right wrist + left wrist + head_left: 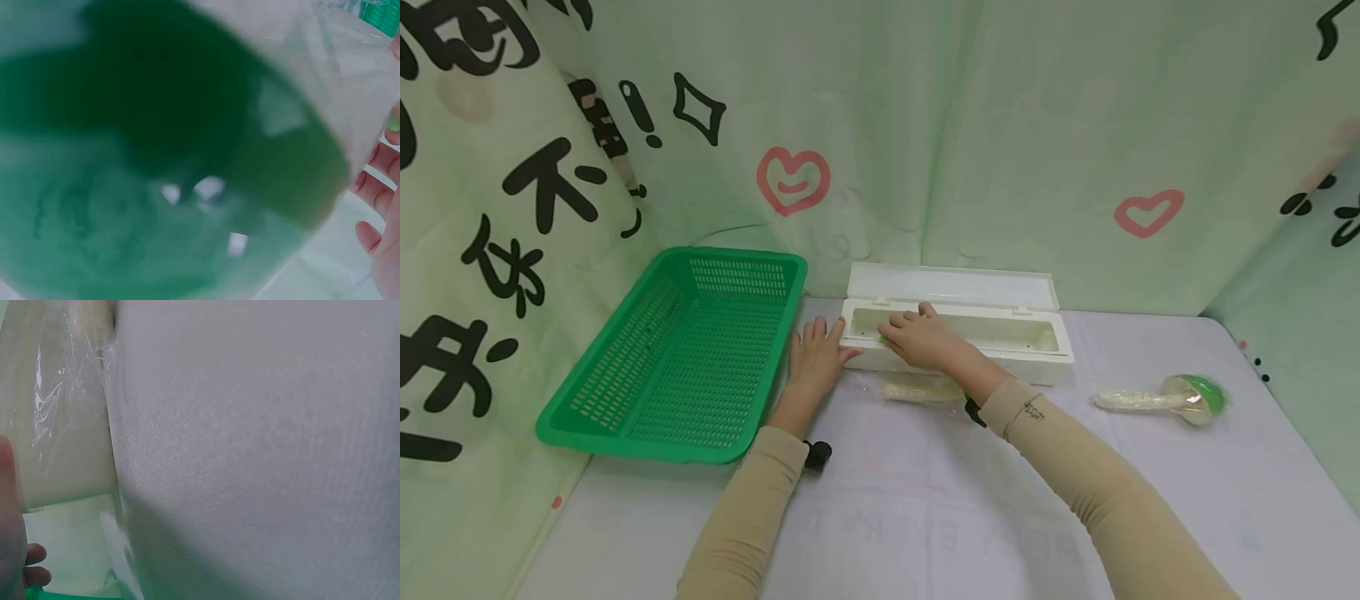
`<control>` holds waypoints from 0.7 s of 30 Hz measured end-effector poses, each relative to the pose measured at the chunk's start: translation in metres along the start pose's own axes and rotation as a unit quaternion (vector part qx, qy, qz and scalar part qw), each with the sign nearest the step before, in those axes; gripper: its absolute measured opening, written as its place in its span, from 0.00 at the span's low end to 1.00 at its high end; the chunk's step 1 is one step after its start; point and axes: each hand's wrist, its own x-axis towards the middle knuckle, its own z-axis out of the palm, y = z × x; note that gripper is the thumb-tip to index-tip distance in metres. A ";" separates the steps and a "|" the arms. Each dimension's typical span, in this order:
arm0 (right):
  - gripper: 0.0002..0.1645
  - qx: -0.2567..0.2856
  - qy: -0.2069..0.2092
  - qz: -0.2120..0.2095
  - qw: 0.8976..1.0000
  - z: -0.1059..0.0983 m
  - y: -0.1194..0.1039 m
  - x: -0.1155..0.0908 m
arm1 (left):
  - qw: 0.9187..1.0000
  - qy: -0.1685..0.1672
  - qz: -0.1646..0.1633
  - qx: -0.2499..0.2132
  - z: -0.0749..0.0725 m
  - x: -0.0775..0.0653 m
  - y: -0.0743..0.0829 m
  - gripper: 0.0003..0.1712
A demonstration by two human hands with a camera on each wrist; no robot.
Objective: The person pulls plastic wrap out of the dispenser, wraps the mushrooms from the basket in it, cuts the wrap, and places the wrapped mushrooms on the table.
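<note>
A long white box [880, 359] stands on the table with its hinged lid [951, 285] raised. My left hand [815, 358] rests at the box's left end, fingers straight, thumb against the front wall. Over the box's opening, my right hand [921, 337] pinches a small light green thing [394, 122], mostly hidden by the fingers; its kind cannot be told. In front of the box lies a pale item [917, 389] in clear plastic, partly under my right wrist. A large green rounded surface [187, 125] fills much of the right wrist view, blurred.
A green slotted plastic basket [700, 450] stands left of my left hand. Farther right lies a plastic-wrapped utensil [1201, 398] with a pale handle and a round green-and-cream head. A printed curtain [1000, 167] hangs behind the white-covered table [925, 517].
</note>
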 end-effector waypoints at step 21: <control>0.09 -0.015 0.025 -0.005 1.000 0.004 0.005 -0.007 | 1.000 -0.007 -0.005 -0.001 -0.002 0.000 0.000 0.36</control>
